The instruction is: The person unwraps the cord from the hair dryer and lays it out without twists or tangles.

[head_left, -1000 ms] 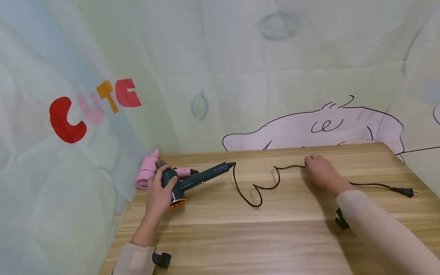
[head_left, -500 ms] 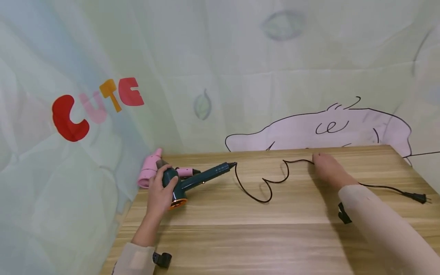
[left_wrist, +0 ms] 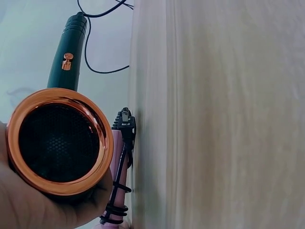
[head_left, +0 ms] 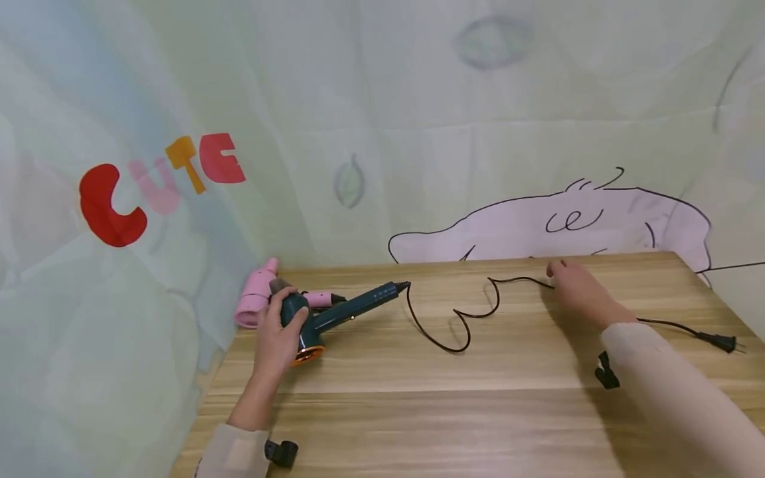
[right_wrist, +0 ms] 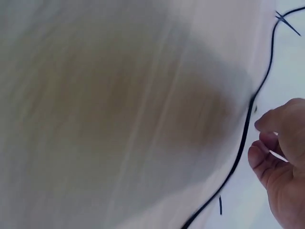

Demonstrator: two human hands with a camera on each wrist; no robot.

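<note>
**Posture of the two arms and hands**

The left arm (head_left: 254, 401) is extended forward from the lower left, its forearm covered by a pale sleeve (head_left: 232, 451) and exposed between the cuff and the hand. The left hand (head_left: 279, 335) is curved into a grip, its back turned toward the head camera; the thumb is spread from the index finger. The right arm (head_left: 675, 392) is directed diagonally inward from the lower right and is sleeved nearly to the wrist (head_left: 620, 316). The right hand (head_left: 580, 292) is held well apart from the left; in the right wrist view, its digits are loosely bent, and a narrow gap is seen between the fingertips (right_wrist: 257, 153).
</note>
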